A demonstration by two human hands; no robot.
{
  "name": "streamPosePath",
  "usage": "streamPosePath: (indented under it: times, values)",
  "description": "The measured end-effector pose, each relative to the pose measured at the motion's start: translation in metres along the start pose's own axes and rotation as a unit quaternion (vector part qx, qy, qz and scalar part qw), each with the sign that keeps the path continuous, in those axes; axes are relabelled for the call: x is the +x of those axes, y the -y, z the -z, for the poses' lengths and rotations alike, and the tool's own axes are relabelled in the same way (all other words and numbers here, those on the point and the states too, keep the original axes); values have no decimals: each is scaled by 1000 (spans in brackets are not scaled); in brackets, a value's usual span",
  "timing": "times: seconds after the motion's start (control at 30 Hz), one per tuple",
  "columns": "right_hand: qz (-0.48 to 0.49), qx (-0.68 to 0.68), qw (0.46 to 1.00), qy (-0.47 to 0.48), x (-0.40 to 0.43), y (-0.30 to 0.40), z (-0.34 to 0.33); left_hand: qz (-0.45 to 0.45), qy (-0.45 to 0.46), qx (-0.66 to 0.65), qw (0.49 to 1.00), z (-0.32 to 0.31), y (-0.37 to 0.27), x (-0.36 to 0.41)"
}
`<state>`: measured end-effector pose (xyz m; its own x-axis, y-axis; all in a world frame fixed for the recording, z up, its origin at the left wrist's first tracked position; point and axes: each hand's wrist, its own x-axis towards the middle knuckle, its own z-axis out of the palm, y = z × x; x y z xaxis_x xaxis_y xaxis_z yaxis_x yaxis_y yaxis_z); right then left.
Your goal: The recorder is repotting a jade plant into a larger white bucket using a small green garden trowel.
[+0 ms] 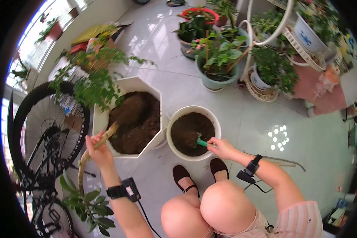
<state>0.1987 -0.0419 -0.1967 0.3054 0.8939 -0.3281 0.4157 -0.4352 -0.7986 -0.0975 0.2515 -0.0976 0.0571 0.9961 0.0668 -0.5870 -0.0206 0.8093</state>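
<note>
My left hand point(100, 153) grips the bare, woody stem point(108, 135) of a plant with thick oval leaves point(90, 205), perhaps a jade plant. Its leafy end hangs low on the left, while a blurred brown root ball point(129, 109) is at the stem's other end, over the white angular planter point(150, 84). Dark soil point(136, 138) lies inside this planter. In my right hand point(223, 148) is a small green-handled trowel point(201, 142), its blade in the soil point(183, 128) of a round white pot point(170, 139). The blade is mostly hidden.
A bicycle point(52, 131) stands close on the left. Leafy branches point(96, 86) overhang the planter's far left side. Several potted plants point(217, 74) and a white plant stand point(250, 32) are ahead right. Dry sticks point(285, 160) lie on the tiled floor beyond my right forearm.
</note>
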Motion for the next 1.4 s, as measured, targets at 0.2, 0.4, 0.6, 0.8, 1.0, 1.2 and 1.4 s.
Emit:
streamPosePath:
  times: [0.2,0.4,0.6,0.8,1.0,1.2,1.4]
  values:
    - [9,-8,1000,-14,-16,-7,9,-9,1,-33,999,-4,-11,0]
    - [-32,-11,999,7,-40,3,38,-19,-27,-42,999,-5,-11,-3]
    - [-59,-12,998,11,-62,58,91,-27,-30,-53,998,-12,-8,-5]
    - [-27,-7,998,49,-58,138,132,-19,-31,-72,997,-14,-10,-7]
    - [33,-35,992,112,-16,213,127,-22,-39,-77,996,-7,-11,-6]
    - [401,-283,869,-58,58,215,69,-29,-36,-72,996,-16,-10,-7]
    - [410,-433,793,-121,62,212,62,-31,-38,-69,996,-9,-9,-6]
